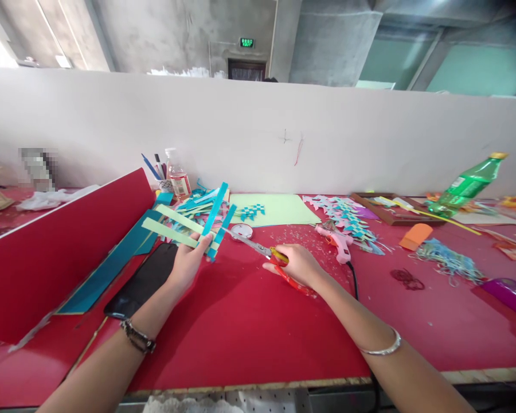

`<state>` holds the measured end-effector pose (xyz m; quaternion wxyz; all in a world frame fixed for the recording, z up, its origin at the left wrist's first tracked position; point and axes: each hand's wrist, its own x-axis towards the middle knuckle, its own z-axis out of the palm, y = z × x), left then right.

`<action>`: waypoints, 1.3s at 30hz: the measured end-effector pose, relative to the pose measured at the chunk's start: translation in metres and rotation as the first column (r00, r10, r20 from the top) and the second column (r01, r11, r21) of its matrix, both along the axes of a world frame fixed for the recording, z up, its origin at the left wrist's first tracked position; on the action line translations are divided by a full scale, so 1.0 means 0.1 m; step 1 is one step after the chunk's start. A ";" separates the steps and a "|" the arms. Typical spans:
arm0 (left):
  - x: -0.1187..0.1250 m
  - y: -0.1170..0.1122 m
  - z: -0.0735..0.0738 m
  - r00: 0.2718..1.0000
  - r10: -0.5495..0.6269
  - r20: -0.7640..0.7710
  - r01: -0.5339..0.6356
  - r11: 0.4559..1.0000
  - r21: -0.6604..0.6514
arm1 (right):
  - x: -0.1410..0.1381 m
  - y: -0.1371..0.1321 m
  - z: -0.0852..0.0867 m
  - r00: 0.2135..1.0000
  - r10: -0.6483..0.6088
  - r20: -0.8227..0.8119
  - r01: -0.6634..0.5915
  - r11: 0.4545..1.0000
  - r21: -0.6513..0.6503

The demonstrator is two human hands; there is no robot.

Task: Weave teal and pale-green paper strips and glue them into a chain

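My left hand (189, 261) is closed on a loose weave of blue and pale green paper strips (193, 225), held up above the red table (241, 327). My right hand (298, 265) grips a pair of red and yellow handled scissors (266, 252). The blades point left toward the strips, a short gap away. A pile of more blue and green strips (193, 205) lies behind the weave.
A pale green sheet (279, 211) with small woven pieces lies ahead. A pink glue gun (339, 241) and woven paper shapes (348, 218) sit to the right. A green bottle (468, 183), a wooden tray (387, 212), a pen cup (163, 180), a red divider (60, 252) and a black pouch (141, 281) stand around.
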<state>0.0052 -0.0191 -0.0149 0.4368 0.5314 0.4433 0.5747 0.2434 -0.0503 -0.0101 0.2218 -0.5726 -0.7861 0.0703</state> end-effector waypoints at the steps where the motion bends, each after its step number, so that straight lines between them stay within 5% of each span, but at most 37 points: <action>1: 0.00 0.01 0.00 1.000 0.006 -0.004 -0.006 1.000 0.006 | 0.01 0.01 -0.01 0.999 -0.013 -0.043 0.013 1.000 -0.006; 8: -0.05 0.03 0.00 0.959 0.084 -0.269 -0.079 0.996 0.029 | 0.08 0.05 -0.01 0.899 -0.085 -0.430 0.118 0.992 0.050; 12: -0.06 0.04 -0.03 0.932 0.068 -0.355 -0.045 0.996 0.071 | 0.11 0.07 -0.02 0.849 -0.093 -0.520 0.164 0.982 0.092; 15: -0.05 0.06 -0.06 0.955 0.048 -0.293 -0.027 0.997 0.075 | 0.11 0.08 -0.03 0.852 -0.086 -0.517 0.155 0.984 0.091; 21: -0.04 0.05 -0.06 0.969 0.208 -0.132 -0.222 0.970 -0.098 | 0.06 0.04 -0.01 0.887 -0.070 -0.456 0.118 0.990 0.077; 29: -0.01 0.03 -0.03 0.993 -0.115 0.015 0.116 0.989 -0.089 | 0.05 0.05 -0.02 0.897 -0.082 -0.434 0.122 0.991 0.064; 35: -0.01 0.03 -0.03 0.983 -0.159 -0.090 0.154 0.986 -0.059 | 0.06 0.06 -0.02 0.924 -0.118 -0.364 0.137 0.990 0.026; 39: -0.03 0.06 -0.05 0.993 -0.052 -0.108 0.043 0.996 -0.082 | 0.06 0.08 -0.04 0.938 -0.139 -0.318 0.151 0.988 0.014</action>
